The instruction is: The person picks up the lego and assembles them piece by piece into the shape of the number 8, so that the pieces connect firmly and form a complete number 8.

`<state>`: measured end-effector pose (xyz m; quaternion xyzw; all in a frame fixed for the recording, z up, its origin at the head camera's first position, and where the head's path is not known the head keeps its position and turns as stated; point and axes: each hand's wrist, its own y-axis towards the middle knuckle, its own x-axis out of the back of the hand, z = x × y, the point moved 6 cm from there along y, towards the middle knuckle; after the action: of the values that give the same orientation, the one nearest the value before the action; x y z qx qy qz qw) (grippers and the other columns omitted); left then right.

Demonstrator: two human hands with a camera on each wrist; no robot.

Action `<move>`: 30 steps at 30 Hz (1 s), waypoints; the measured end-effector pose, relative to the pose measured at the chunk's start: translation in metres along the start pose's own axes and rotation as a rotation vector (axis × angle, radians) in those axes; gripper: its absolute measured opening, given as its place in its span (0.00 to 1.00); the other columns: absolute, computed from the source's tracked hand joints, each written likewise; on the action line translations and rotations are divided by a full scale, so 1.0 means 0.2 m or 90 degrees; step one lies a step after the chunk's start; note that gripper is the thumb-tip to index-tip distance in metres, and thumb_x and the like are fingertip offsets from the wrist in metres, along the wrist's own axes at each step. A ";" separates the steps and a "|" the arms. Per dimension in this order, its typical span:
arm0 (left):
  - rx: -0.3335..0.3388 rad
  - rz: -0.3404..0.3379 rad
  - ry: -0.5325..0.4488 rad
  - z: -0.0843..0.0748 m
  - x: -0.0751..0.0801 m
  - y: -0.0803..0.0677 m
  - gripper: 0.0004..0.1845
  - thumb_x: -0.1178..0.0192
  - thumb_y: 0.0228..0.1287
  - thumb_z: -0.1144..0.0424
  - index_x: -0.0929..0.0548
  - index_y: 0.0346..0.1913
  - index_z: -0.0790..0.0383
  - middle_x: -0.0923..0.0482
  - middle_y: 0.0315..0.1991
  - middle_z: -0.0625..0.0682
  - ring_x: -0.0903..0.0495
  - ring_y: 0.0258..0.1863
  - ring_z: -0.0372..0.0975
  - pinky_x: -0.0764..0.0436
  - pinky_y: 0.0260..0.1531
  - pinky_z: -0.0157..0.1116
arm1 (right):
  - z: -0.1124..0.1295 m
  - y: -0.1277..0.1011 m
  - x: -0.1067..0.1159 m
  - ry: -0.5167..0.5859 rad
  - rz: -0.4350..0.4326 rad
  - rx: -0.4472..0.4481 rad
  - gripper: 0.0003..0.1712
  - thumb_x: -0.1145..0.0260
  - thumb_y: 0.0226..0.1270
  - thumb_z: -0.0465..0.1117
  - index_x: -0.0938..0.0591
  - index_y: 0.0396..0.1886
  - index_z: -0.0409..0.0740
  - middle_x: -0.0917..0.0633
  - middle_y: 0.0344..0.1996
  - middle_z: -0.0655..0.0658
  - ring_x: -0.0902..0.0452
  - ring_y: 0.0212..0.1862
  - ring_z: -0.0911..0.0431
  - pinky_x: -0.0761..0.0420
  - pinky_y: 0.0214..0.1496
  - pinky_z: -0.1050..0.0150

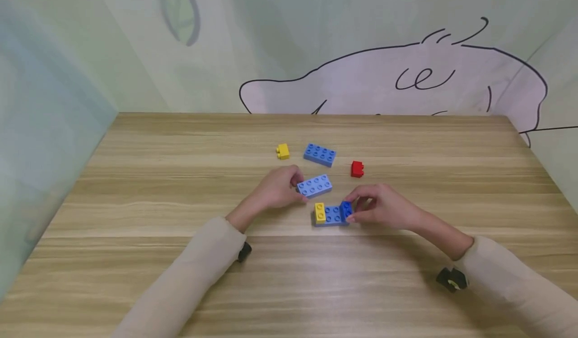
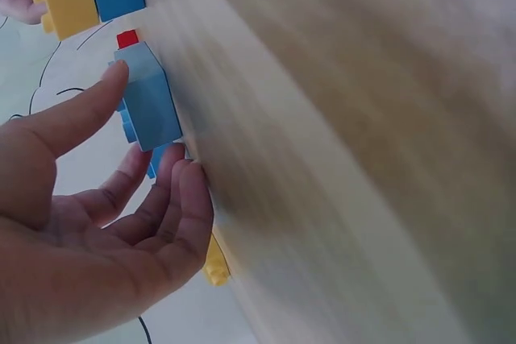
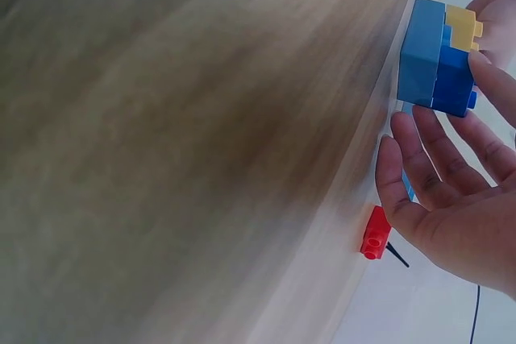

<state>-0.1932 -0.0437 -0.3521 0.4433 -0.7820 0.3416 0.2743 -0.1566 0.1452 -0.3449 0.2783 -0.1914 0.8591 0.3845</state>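
Observation:
In the head view my left hand [image 1: 281, 186] pinches the left end of a light blue eight-stud brick [image 1: 314, 185] between thumb and fingers. My right hand [image 1: 384, 208] grips a small dark blue brick [image 1: 346, 211] at the right end of a blue base brick [image 1: 333, 221]. On that base's left end sits a yellow brick [image 1: 319, 213], with bare blue studs between the two. From the left wrist, the thumb lies against the light blue brick [image 2: 149, 96]. The right wrist view has the dark blue brick [image 3: 454, 80] on the base [image 3: 421, 52], fingertips at its side.
Beyond the hands, on the wooden table [image 1: 180, 177], lie a small yellow brick [image 1: 283, 151], another blue eight-stud brick [image 1: 319, 154] and a red brick [image 1: 357, 169]. Both small bricks rest on their sides. A printed backdrop [image 1: 280, 37] rises behind the table's far edge.

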 end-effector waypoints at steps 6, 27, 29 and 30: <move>0.012 0.009 -0.001 0.00 0.00 0.00 0.22 0.31 0.49 0.62 0.25 0.47 0.63 0.25 0.39 0.52 0.27 0.39 0.41 0.26 0.42 0.36 | 0.00 0.00 0.00 0.005 -0.001 -0.004 0.19 0.29 0.53 0.40 0.19 0.45 0.38 0.18 0.34 0.50 0.24 0.35 0.57 0.21 0.39 0.64; -0.016 -0.021 -0.050 -0.12 0.06 -0.12 0.18 0.36 0.56 0.64 0.25 0.49 0.65 0.25 0.38 0.52 0.26 0.38 0.39 0.24 0.39 0.33 | 0.00 0.00 0.00 0.000 -0.006 0.014 0.19 0.29 0.53 0.40 0.19 0.45 0.38 0.17 0.37 0.48 0.24 0.36 0.58 0.21 0.39 0.64; -0.027 -0.019 -0.049 -0.15 0.06 -0.15 0.18 0.36 0.55 0.64 0.25 0.48 0.65 0.25 0.38 0.51 0.26 0.38 0.39 0.24 0.39 0.33 | 0.00 0.00 0.00 0.000 -0.006 0.020 0.19 0.29 0.53 0.40 0.19 0.45 0.38 0.18 0.37 0.48 0.24 0.36 0.58 0.21 0.39 0.64; -0.032 -0.019 -0.045 -0.16 0.06 -0.16 0.18 0.35 0.55 0.63 0.25 0.48 0.65 0.25 0.38 0.51 0.26 0.38 0.39 0.25 0.39 0.33 | 0.00 0.00 0.00 0.000 -0.007 0.023 0.19 0.29 0.53 0.40 0.19 0.45 0.38 0.18 0.38 0.48 0.24 0.36 0.58 0.21 0.39 0.64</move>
<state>-0.1665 -0.0363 -0.3153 0.4599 -0.7929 0.3014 0.2627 -0.1567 0.1457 -0.3447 0.2862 -0.1745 0.8603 0.3841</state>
